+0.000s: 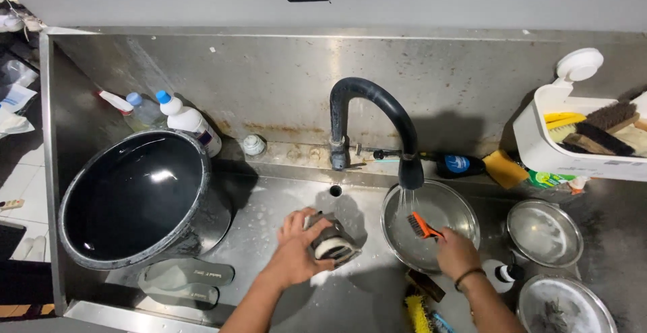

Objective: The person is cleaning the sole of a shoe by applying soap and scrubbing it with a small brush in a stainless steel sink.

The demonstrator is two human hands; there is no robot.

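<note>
The left hand is closed around a grey and white sports shoe and holds it just above the wet floor of the stainless steel sink, near the middle of the sink and in front of the black curved tap. The right hand grips the orange handle of a small brush with dark bristles. The bristles are under the water that runs from the tap, over the round steel bowl which stands right of the shoe.

At the left edge of the sink a large black bucket full of water leans, and two grey insoles lie in front of it near the front edge. Behind the bucket, in the back left corner, stand a white bottle with a blue cap and a clear spray bottle. Near the right edge there are two smaller steel bowls, one behind the other. A white plastic caddy with brushes hangs on the back wall at the right. A yellow brush lies at the front edge, below the right hand.
</note>
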